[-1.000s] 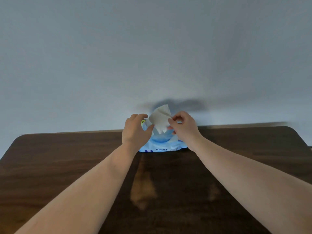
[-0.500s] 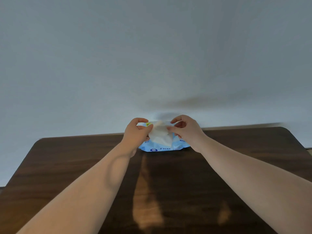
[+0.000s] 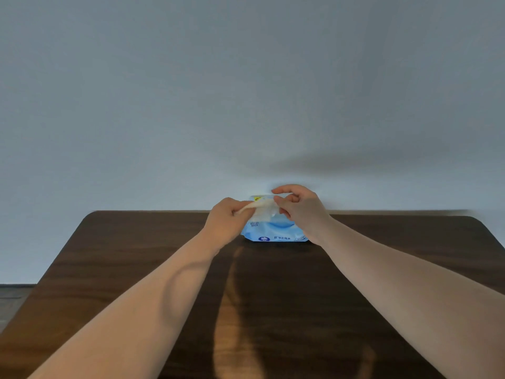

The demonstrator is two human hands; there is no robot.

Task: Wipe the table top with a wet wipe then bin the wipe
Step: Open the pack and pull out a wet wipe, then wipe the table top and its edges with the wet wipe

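Note:
A blue pack of wet wipes (image 3: 276, 231) lies at the far middle of the dark wooden table (image 3: 273, 310), close to the wall. A white wet wipe (image 3: 261, 207) is stretched just above the pack between both hands. My left hand (image 3: 228, 224) pinches its left end. My right hand (image 3: 299, 207) pinches its right end with thumb and fingers. Both hands hide parts of the pack and of the wipe.
A plain grey-white wall (image 3: 246, 105) rises right behind the table's far edge. A strip of floor (image 3: 13, 299) shows past the table's left edge. No bin is in view.
The wipe stood up above the pack a second ago, held by my right hand. It has come down and is now pulled flat between both hands. The view has tilted down slightly.

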